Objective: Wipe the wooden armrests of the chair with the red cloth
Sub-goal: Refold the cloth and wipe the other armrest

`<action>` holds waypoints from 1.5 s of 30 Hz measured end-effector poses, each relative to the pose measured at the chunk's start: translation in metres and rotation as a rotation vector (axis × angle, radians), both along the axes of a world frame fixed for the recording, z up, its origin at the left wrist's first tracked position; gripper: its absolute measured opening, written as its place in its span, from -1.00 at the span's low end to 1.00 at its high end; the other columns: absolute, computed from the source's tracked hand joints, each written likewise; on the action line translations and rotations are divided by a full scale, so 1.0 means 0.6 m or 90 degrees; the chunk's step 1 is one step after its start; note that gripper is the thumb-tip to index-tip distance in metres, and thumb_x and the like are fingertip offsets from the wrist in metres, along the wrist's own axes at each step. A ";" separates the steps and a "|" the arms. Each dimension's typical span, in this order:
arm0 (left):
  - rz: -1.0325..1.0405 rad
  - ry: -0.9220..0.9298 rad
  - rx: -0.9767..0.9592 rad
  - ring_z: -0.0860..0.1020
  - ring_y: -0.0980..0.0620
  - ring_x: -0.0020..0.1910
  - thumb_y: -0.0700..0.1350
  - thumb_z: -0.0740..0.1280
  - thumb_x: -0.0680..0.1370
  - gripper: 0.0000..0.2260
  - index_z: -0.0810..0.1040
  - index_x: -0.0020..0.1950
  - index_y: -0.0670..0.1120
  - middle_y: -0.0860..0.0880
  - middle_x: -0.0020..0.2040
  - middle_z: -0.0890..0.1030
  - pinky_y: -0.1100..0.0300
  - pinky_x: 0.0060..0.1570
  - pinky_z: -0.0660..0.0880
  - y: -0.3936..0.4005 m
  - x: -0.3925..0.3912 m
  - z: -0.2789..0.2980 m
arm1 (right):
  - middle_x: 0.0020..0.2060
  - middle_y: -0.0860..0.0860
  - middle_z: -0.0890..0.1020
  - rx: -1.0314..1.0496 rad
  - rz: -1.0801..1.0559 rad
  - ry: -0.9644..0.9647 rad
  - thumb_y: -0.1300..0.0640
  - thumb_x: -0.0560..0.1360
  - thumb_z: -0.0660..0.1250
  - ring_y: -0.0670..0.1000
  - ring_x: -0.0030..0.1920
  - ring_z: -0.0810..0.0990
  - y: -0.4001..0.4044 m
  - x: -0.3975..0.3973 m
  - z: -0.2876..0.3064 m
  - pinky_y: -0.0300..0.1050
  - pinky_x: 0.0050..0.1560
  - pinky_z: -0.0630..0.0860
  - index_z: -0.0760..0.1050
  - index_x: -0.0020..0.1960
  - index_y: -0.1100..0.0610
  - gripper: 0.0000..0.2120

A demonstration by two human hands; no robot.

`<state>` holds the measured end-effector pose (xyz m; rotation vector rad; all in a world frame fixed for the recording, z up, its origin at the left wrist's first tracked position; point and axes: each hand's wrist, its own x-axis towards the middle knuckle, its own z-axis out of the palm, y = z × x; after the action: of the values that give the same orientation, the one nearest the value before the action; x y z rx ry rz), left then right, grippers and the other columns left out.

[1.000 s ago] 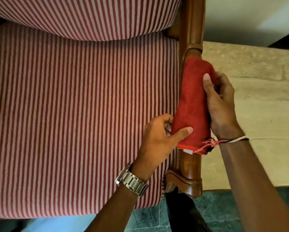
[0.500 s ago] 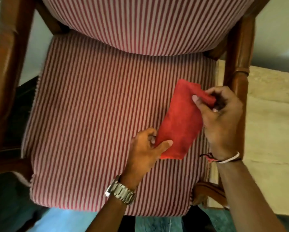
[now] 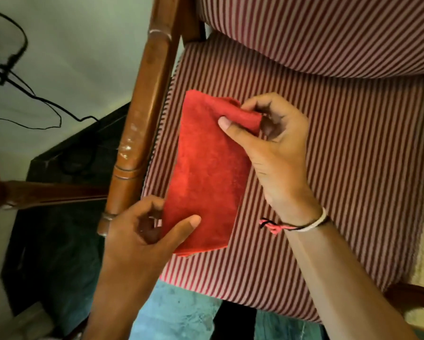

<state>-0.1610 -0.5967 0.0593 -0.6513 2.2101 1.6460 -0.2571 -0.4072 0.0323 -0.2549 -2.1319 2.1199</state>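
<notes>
The folded red cloth (image 3: 206,173) hangs over the left part of the striped seat cushion (image 3: 328,192), held by both hands. My left hand (image 3: 144,231) pinches its near lower corner. My right hand (image 3: 274,148) grips its far upper corner, which is rolled over the fingers. The left wooden armrest (image 3: 147,99) runs just left of the cloth, brown and glossy with pale scuffs; the cloth does not touch it. Only the front end of the right armrest (image 3: 412,298) shows at the lower right.
The striped backrest cushion (image 3: 328,28) fills the top right. A dark low piece of furniture (image 3: 59,217) stands left of the chair, under a pale wall with black cables (image 3: 22,94). Greenish floor (image 3: 181,315) shows below the seat.
Both hands lifted the cloth off the right armrest and carried it leftward across the seat. It now hangs beside the left armrest. The view swung left with it.
</notes>
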 end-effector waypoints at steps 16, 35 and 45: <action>-0.143 0.097 -0.438 0.59 -0.12 -0.02 0.05 0.54 0.40 -0.54 0.49 0.20 -0.05 -0.13 0.09 0.56 -0.14 -0.05 0.64 -0.168 -0.066 -0.013 | 0.11 0.02 0.59 0.374 0.071 -0.016 -0.08 0.50 0.50 -0.09 0.10 0.55 -0.191 -0.079 -0.032 -0.36 0.06 0.47 0.57 0.18 0.11 -0.64; -0.538 0.278 -0.657 0.01 -0.24 0.67 0.09 0.13 0.69 -0.38 0.06 0.67 -0.16 -0.32 0.67 0.03 -0.23 0.61 0.15 -0.098 -0.166 -0.082 | 0.67 0.26 0.01 0.852 0.143 -0.187 -0.18 0.71 -0.07 0.22 0.69 -0.02 -0.115 0.056 -0.297 0.22 0.67 0.00 -0.05 0.68 0.12 -0.36; -0.486 0.316 -0.687 0.00 -0.23 0.68 0.07 0.06 0.73 -0.45 0.04 0.68 -0.10 -0.28 0.68 0.04 -0.19 0.63 0.09 -0.054 -0.282 -0.104 | 0.67 0.25 0.00 0.863 0.138 -0.202 -0.18 0.69 -0.04 0.21 0.69 -0.03 -0.115 0.056 -0.310 0.20 0.67 -0.05 -0.05 0.68 0.11 -0.34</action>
<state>-0.3302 -0.6288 -0.0034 0.4691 3.0405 0.1619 -0.2233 -0.4764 -0.1535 -0.1900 -3.2689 0.2934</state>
